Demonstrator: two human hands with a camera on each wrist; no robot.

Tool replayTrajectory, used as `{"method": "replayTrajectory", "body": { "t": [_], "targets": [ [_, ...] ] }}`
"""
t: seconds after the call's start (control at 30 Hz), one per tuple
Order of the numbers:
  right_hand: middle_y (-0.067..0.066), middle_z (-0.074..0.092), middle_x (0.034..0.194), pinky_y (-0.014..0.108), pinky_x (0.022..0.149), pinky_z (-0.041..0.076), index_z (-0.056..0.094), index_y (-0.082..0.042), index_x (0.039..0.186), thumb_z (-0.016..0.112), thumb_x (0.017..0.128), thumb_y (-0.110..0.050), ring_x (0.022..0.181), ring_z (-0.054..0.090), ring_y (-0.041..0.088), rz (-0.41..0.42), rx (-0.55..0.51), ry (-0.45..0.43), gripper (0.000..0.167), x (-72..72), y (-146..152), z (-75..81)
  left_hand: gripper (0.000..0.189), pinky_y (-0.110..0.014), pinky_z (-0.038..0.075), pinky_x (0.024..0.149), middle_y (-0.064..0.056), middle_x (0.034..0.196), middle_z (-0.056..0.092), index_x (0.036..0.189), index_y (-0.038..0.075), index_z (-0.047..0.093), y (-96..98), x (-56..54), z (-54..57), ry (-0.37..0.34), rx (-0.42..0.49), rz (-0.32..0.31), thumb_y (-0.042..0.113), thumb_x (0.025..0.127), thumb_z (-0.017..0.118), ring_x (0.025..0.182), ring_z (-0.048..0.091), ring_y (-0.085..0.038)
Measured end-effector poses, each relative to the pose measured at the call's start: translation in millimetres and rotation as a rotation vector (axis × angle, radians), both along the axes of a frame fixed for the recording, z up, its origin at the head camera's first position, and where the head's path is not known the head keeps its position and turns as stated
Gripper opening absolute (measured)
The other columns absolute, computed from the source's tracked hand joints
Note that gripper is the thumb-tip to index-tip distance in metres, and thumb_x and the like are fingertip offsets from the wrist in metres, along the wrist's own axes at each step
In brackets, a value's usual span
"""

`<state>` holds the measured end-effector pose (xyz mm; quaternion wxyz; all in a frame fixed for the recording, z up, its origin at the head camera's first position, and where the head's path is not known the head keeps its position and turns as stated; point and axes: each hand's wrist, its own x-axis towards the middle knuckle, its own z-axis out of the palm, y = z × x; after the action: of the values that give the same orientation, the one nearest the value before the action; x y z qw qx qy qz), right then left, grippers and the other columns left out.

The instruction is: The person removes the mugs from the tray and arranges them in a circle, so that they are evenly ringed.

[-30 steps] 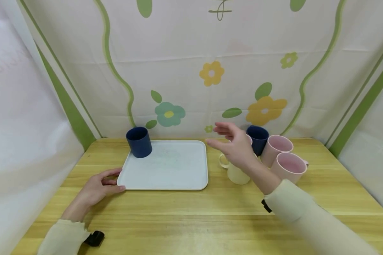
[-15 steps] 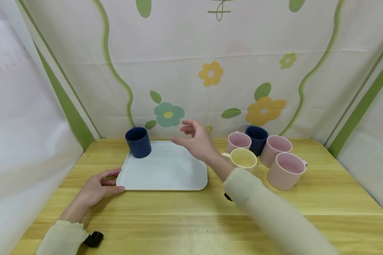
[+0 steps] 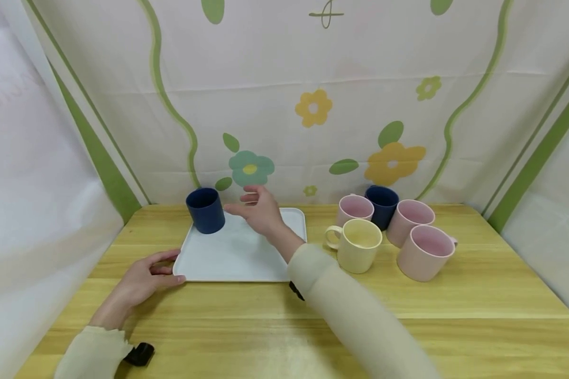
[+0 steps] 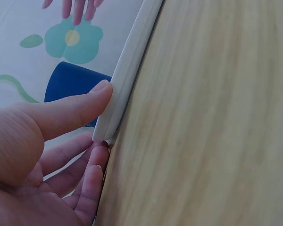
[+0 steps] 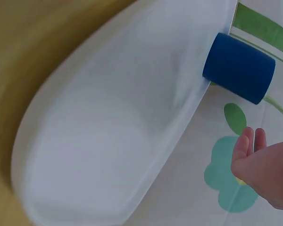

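Observation:
A white tray lies on the wooden table, and a dark blue mug stands upright at its back left corner. At the tray's front left corner my left hand pinches the rim, thumb against the edge and fingers curled at the corner below. My right hand hovers over the back of the tray, fingers parted and holding nothing. The blue mug is a short way beyond its fingertips in the right wrist view, apart from them.
On the right stand a yellow mug, three pink mugs and another dark blue mug, grouped close together. A white floral curtain hangs behind the table's back edge.
My right hand has moved left from above the mugs on the right to over the tray, near the blue mug. My left hand and the tray have stayed put.

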<state>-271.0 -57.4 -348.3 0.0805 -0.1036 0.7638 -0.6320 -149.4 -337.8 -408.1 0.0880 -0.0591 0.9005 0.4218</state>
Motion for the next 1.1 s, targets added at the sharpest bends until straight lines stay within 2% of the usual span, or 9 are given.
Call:
{"method": "replayTrajectory", "body": {
  "t": [0.1,0.27,0.6,1.1],
  "targets": [
    [0.006,0.063,0.147,0.045,0.108,0.054,0.051,-0.017,0.154,0.089,0.087,-0.035,0.133,0.061,0.025,-0.002,-0.033,-0.04,0.08,3.5,-13,-1.8,0.088,-0.023,0.052,0.083,-0.026,0.155,0.051,0.161,0.007,0.045,0.3,-0.7,0.4,-0.002,-0.001,-0.001,0.038,0.09,0.087,0.124,0.06,-0.031],
    [0.005,0.062,0.15,0.045,0.11,0.054,0.052,-0.019,0.152,0.09,0.087,-0.034,0.136,0.06,0.025,-0.02,-0.007,-0.048,0.077,8.3,-31,-0.9,0.089,-0.024,0.052,0.084,-0.027,0.154,0.051,0.162,0.007,0.044,-0.6,-1.8,0.2,-0.003,-0.004,0.0,0.039,0.091,0.086,0.124,0.06,-0.032],
    [0.008,0.059,0.155,0.047,0.112,0.052,0.052,-0.02,0.152,0.089,0.089,-0.033,0.139,0.058,0.028,-0.061,0.037,-0.036,0.074,-0.9,-53,-11.4,0.089,-0.023,0.052,0.084,-0.027,0.153,0.052,0.162,0.008,0.044,0.3,-2.1,1.7,-0.002,-0.014,-0.003,0.041,0.09,0.086,0.124,0.061,-0.032],
    [0.002,0.052,0.161,0.047,0.117,0.049,0.039,-0.026,0.162,0.091,0.086,-0.039,0.145,0.052,0.025,-0.119,0.13,-0.089,0.093,-6.7,-83,-26.6,0.088,-0.023,0.053,0.083,-0.027,0.156,0.049,0.162,0.008,0.044,1.0,-0.4,1.2,-0.005,-0.01,-0.009,0.041,0.091,0.085,0.125,0.061,-0.033]
  ]
}}
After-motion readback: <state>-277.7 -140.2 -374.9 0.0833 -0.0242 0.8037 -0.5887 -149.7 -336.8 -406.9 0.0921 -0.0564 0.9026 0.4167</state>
